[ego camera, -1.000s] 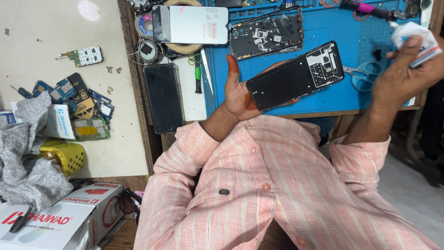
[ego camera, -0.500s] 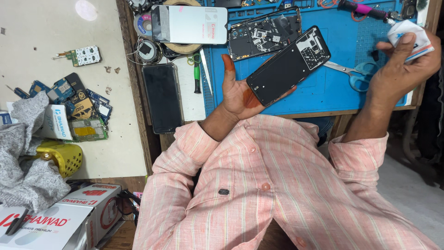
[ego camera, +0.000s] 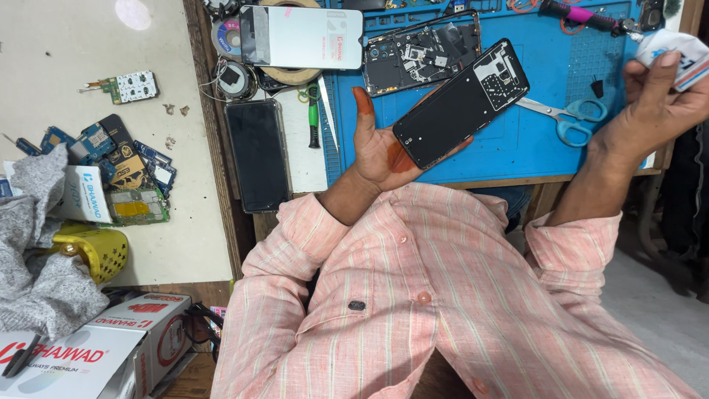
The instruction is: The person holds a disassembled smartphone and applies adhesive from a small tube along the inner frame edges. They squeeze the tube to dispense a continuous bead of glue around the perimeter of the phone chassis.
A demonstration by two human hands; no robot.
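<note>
The left hand (ego camera: 384,148) lay palm up over the near edge of the blue work mat (ego camera: 517,148), its grip loose and open, cradling an opened phone frame (ego camera: 459,103) that rested slantwise across the fingers with its dark inner face up and the bare metal camera end pointing to the far right. The right hand (ego camera: 653,111) was raised at the right edge of the scene, its grip closed around a small white tube or packet with blue print (ego camera: 676,50), pinched between thumb and fingers; what the packet held could not be told. On the mat just beyond the frame lay a second opened phone body (ego camera: 421,53) with its boards showing, and blue-handled scissors (ego camera: 565,118) lay to the right of the frame, near the right wrist. Farther left, on the wooden tabletop (ego camera: 244,229), a dark phone (ego camera: 258,155) lay face up, with a white screen protector sheet (ego camera: 303,35) at the far side and a green-handled tool (ego camera: 313,118) between phone and mat. By the look of it, the step in hand was preparing the frame, held steady in one palm while the packet was readied in the other. The next move seemed to call for bringing packet and frame together, with the frame kept level in the open palm so it would not slide off the fingers.
</note>
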